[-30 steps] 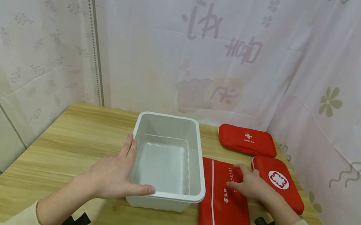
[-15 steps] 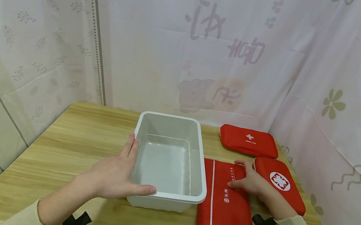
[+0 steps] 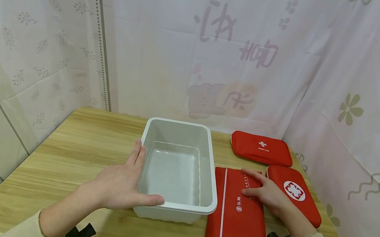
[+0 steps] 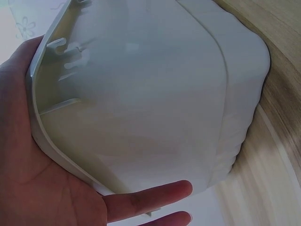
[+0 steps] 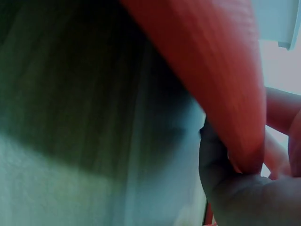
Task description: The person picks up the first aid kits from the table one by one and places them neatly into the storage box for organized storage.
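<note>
A flat red pouch point(image 3: 239, 220) with a white stripe and white print lies to the right of a light grey plastic bin point(image 3: 177, 206). My right hand point(image 3: 270, 194) pinches its far right edge; in the right wrist view, a finger is bent under the red pouch point(image 5: 221, 84), whose edge stands off the wood. My left hand point(image 3: 116, 189) rests against the bin's near left corner, the thumb along the front rim. The left wrist view has its straight fingers point(image 4: 150, 200) beside the outer wall of the bin point(image 4: 150, 103).
Two red zipped cases stand at the right: a first aid case point(image 3: 262, 149) at the back and a rounded case point(image 3: 295, 191) with a white emblem beside my right forearm. The wooden table point(image 3: 98, 141) meets printed curtains point(image 3: 146, 67) behind and at the sides.
My right fingers have shifted along the pouch's far edge, and that edge has risen slightly. My left hand and the bin stay in place.
</note>
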Available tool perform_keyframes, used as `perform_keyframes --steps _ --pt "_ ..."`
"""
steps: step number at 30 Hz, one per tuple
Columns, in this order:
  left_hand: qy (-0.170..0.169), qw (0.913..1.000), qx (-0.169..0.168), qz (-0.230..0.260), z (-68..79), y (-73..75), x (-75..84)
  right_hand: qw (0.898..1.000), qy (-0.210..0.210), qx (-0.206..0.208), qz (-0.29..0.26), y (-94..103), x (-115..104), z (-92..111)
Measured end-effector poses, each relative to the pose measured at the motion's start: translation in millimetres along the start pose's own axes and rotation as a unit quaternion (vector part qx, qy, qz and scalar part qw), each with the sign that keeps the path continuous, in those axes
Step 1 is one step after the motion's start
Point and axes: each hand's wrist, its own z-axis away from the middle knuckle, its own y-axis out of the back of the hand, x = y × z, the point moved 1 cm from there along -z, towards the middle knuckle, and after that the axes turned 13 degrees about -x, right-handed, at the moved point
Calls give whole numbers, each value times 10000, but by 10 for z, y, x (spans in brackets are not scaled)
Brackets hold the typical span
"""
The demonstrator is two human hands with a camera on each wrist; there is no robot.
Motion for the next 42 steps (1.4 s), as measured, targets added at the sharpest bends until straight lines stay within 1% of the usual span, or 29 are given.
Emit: perform_keyframes --steps 5,7,11,16,18,25,29,35,37,42 --pt "9 10000 -3 8 -1 0 -2 9995 22 142 -268 -7 21 10" --pt "11 10000 -9 11 3 1 -2 9991 92 116 -398 6 31 17" --pt "17 10000 -22 -8 1 1 -4 9970 190 64 -747 63 58 17" --pt "22 10000 -38 -11 -5 -1 -3 9955 266 84 -910 153 57 41" --pt "24 10000 -45 -12 -4 -3 -3 9954 318 77 -905 187 34 72" --pt "48 10000 -56 31 -3 -10 -5 9900 512 71 -1310 320 -68 169" --pt "43 10000 -56 23 1 -9 -4 9880 573 65 -1434 397 -116 210" --pt "39 10000 -40 -19 2 -2 -3 9810 812 20 -1760 490 -182 287" --pt "35 10000 -40 -21 0 -2 -3 9801 851 17 -1794 522 -209 309" --pt "28 10000 -59 -14 -3 -2 -5 9816 883 40 -1691 606 -292 372"
